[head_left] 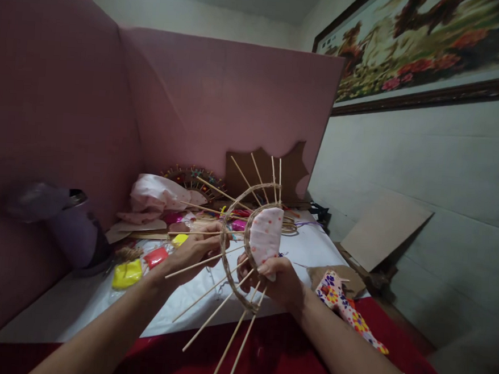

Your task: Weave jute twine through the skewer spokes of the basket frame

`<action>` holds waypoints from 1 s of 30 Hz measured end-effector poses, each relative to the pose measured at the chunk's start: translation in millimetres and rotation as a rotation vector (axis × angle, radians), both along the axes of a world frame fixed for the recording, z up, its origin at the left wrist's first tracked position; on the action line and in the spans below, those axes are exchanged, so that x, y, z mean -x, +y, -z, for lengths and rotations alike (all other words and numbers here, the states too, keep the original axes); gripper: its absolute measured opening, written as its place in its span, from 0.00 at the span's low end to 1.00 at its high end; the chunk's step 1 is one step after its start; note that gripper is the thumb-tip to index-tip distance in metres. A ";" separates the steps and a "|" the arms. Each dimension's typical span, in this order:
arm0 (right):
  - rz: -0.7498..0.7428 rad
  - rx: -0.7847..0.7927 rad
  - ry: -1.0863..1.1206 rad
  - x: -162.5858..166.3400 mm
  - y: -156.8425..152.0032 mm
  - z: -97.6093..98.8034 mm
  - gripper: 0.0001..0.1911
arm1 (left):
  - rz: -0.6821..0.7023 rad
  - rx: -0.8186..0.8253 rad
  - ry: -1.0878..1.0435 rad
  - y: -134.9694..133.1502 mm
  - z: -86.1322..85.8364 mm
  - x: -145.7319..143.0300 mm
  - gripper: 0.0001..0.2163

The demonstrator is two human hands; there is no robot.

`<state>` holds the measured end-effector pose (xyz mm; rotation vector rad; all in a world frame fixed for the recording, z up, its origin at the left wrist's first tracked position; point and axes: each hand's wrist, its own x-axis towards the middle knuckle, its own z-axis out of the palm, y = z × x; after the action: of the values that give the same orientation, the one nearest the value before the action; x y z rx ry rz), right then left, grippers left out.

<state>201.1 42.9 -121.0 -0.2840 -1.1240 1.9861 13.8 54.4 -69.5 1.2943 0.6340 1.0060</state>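
Between my hands, above the table, is a half-round stick frame [224,251]: thin wooden sticks fan out to the left, with two arcs of braided twine running across them. Its centre is a half-disc [265,234] covered in pale pink cloth with orange dots. My right hand [277,280] grips the lower part of this half-disc, thumb on the front and fingers behind. At the outer twine arc, my left hand [205,244] is closed around the left side of the frame by a stick. Its fingertips are partly hidden behind the arc.
White-covered table [172,312] below, with a yellow packet [127,273], a red packet [156,257] and a purple container [79,232] at left. Dotted cloth [159,193], a decorated fan piece [190,178] and cut cardboard [267,171] lie behind. Flowered fabric [347,310] is at right.
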 end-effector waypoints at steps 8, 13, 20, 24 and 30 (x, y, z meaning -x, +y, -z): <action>-0.074 0.013 0.000 -2.5 -2.0 0.7 0.19 | -0.192 -0.143 0.112 9.1 14.9 7.9 0.11; -0.084 0.016 -0.030 -3.6 0.4 2.1 0.21 | -0.226 -0.201 0.130 13.8 9.5 14.0 0.12; -0.111 0.057 -0.041 0.4 0.2 4.9 0.21 | -0.198 -0.172 0.069 13.2 16.0 4.8 0.10; -0.107 0.072 -0.050 3.7 -1.4 6.0 0.22 | -0.169 -0.160 0.039 18.0 21.3 2.0 0.10; -0.020 0.018 -0.068 7.8 -7.8 3.0 0.17 | -0.129 -0.174 0.041 23.1 11.8 -4.7 0.07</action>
<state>193.3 35.1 -124.0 -0.3539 -1.1562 2.0179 18.5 77.5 -81.3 1.4431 0.6799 1.1634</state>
